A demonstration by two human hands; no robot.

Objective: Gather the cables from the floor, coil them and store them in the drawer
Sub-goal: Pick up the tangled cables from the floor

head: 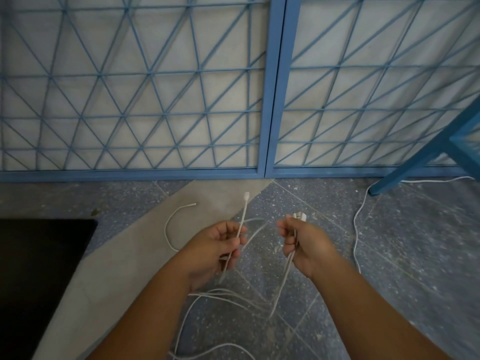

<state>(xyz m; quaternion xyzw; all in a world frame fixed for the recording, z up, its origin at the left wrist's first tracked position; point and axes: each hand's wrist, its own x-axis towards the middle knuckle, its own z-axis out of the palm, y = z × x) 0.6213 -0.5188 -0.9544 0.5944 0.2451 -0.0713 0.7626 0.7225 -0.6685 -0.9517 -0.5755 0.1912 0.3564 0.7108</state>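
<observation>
Holding thin white cables in both fists now: my left hand (218,245) is closed round one lead just below its plug (246,196), which stands up stiffly, and my right hand (304,242) pinches a bunch of ends (298,217) together. They look light, limp and smooth, likely to slip, so I'd grip near the plugs and let the slack hang. That slack (233,294) trails in tangled loops between my forearms down to the speckled floor (402,242). Further out, a loose short cable (168,229) curls on the grey strip, left of my hands, near a dark slab (39,268). Another cable (357,224) snakes right toward a blue frame leg (420,157), where it could snag. Beyond stands the blue lattice screen (155,87). No drawer in sight.
</observation>
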